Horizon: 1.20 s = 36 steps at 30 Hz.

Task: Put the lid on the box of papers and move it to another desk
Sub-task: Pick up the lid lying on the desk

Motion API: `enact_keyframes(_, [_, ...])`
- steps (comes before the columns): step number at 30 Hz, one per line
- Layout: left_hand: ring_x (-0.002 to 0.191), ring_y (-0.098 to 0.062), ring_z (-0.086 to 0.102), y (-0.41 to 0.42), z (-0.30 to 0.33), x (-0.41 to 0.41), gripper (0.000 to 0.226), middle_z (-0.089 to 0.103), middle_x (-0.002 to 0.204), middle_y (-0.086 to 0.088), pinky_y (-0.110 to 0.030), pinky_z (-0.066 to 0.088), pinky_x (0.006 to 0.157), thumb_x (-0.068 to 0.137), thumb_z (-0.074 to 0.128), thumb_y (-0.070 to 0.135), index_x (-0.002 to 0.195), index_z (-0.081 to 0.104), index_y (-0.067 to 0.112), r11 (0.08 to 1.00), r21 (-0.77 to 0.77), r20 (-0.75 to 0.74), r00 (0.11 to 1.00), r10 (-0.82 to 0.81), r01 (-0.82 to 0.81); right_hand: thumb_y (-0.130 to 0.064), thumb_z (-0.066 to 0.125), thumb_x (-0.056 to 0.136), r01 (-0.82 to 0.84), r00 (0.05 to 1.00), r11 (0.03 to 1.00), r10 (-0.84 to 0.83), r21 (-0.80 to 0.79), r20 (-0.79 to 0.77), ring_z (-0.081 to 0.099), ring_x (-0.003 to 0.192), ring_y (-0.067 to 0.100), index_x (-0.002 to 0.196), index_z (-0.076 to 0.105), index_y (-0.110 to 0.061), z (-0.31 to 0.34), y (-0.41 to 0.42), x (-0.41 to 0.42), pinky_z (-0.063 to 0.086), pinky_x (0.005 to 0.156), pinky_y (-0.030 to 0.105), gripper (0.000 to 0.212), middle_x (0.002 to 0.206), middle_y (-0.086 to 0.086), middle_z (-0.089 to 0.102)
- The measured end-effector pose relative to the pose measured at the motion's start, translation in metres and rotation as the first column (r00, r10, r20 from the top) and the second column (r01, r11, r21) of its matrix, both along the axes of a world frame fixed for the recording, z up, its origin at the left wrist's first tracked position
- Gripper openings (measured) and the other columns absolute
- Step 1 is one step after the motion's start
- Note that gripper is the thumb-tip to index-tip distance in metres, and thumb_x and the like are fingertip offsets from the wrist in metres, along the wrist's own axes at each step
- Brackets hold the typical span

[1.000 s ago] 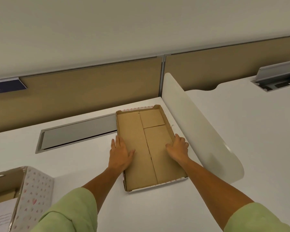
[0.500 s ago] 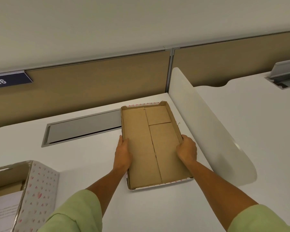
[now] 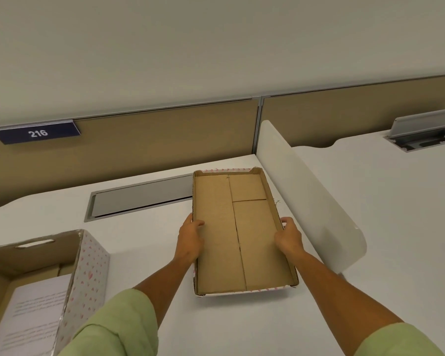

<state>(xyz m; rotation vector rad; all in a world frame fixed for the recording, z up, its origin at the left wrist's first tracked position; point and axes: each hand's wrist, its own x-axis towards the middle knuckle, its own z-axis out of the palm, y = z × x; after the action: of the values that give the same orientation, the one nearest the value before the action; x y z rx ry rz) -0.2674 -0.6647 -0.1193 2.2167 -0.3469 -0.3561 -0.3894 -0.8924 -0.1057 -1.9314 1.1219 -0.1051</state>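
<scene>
The cardboard lid (image 3: 226,227) lies upside down, brown inside facing up, with a white heart-patterned rim. My left hand (image 3: 190,237) grips its left rim, thumb hooked inside. My right hand (image 3: 288,236) grips its right rim. The lid looks slightly raised off the white desk (image 3: 144,242), though I cannot be sure it is clear of the surface. The open box (image 3: 88,263) with heart-patterned walls stands at the lower left, and printed papers (image 3: 34,312) lie inside it.
A white curved divider (image 3: 306,199) separates this desk from the neighbouring desk (image 3: 396,214) on the right. A grey cable flap (image 3: 139,199) is set into the desk behind the lid. An open cable hatch (image 3: 424,134) sits far right. A sign reading 216 (image 3: 37,133) hangs on the tan partition.
My hands moved from lying flat inside the lid to gripping its two side rims. The lid has come nearer to me and seems lifted a little.
</scene>
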Motion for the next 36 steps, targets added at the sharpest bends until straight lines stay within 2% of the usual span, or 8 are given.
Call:
enact_keyframes(2, [0.14,-0.031,0.039,0.008,0.005,-0.008,0.038,0.038,0.154,-0.008,-0.042,0.037,0.112,0.094,0.051,-0.007,0.127,0.058,0.009,1.0,-0.003,0.017,1.0,-0.002,0.003,-0.009,0.048,0.103,0.022,1.0,0.999,-0.023,0.046,0.014,0.052,0.098,0.023,0.144,0.039,-0.015,0.004,0.01,-0.011,0.049,0.086,0.036,0.042,0.136,0.015,0.054])
enact_keyframes(6, [0.139,-0.032,0.04,0.028,0.016,-0.024,0.035,0.039,0.153,-0.007,-0.043,0.037,0.112,0.095,0.049,-0.005,0.125,0.059,0.01,1.0,-0.029,0.022,1.0,-0.002,0.003,-0.012,0.052,0.1,0.091,0.99,0.986,-0.105,0.138,0.092,0.055,0.121,0.031,0.144,0.042,-0.016,0.015,0.033,-0.037,0.048,0.098,0.044,0.045,0.142,0.012,0.051])
enact_keyframes(12, [0.141,-0.029,0.037,0.058,0.032,-0.041,0.039,0.037,0.155,-0.006,-0.043,0.032,0.115,0.1,0.046,0.005,0.138,0.051,0.01,0.997,-0.041,0.064,0.996,-0.061,0.063,-0.014,0.052,0.1,0.084,0.983,0.978,-0.112,0.191,0.144,0.057,0.102,0.026,0.135,0.053,-0.009,0.026,0.074,-0.066,0.049,0.088,0.039,0.035,0.121,0.009,0.06])
enact_keyframes(19, [0.146,-0.029,0.029,0.102,0.044,-0.054,0.048,0.03,0.159,-0.006,-0.044,0.025,0.118,0.098,0.047,0.003,0.145,0.043,0.014,0.994,-0.039,0.131,0.986,-0.101,0.107,-0.01,0.055,0.099,0.109,0.957,0.936,-0.189,0.335,0.218,0.059,0.109,0.029,0.147,0.04,-0.012,0.042,0.116,-0.097,0.052,0.084,0.041,0.051,0.134,0.012,0.056])
enact_keyframes(23, [0.148,-0.028,0.025,0.12,0.051,-0.062,0.051,0.024,0.161,-0.006,-0.044,0.024,0.119,0.099,0.044,0.004,0.148,0.038,0.015,0.986,-0.061,0.154,0.977,-0.147,0.158,-0.012,0.055,0.099,0.164,0.918,0.926,-0.269,0.34,0.292,0.062,0.11,0.029,0.148,0.04,-0.016,0.046,0.141,-0.11,0.056,0.091,0.046,0.051,0.134,0.012,0.057])
enact_keyframes(27, [0.147,-0.03,0.026,0.133,0.061,-0.074,0.051,0.023,0.161,-0.007,-0.045,0.028,0.117,0.095,0.045,-0.005,0.143,0.043,0.015,0.983,-0.064,0.179,0.971,-0.161,0.174,-0.01,0.054,0.099,0.197,0.888,0.916,-0.318,0.349,0.333,0.062,0.108,0.028,0.147,0.041,-0.014,0.053,0.167,-0.124,0.056,0.079,0.038,0.05,0.133,0.012,0.057])
enact_keyframes(32, [0.149,-0.031,0.022,0.143,0.08,-0.093,0.049,0.011,0.164,-0.006,-0.043,0.028,0.117,0.094,0.051,0.0,0.139,0.047,0.019,0.972,-0.059,0.201,0.957,-0.211,0.226,-0.008,0.053,0.099,0.196,0.862,0.909,-0.339,0.368,0.378,0.062,0.103,0.026,0.147,0.04,-0.013,0.066,0.187,-0.14,0.055,0.068,0.033,0.05,0.125,0.01,0.058])
enact_keyframes(36, [0.147,-0.032,0.025,0.149,0.091,-0.109,0.049,0.011,0.163,-0.005,-0.048,0.032,0.118,0.091,0.056,0.006,0.138,0.046,0.019,0.975,-0.075,0.245,0.952,-0.185,0.209,-0.006,0.054,0.099,0.159,0.842,0.894,-0.345,0.419,0.415,0.064,0.105,0.029,0.148,0.039,-0.016,0.083,0.198,-0.154,0.059,0.081,0.044,0.052,0.127,0.013,0.06])
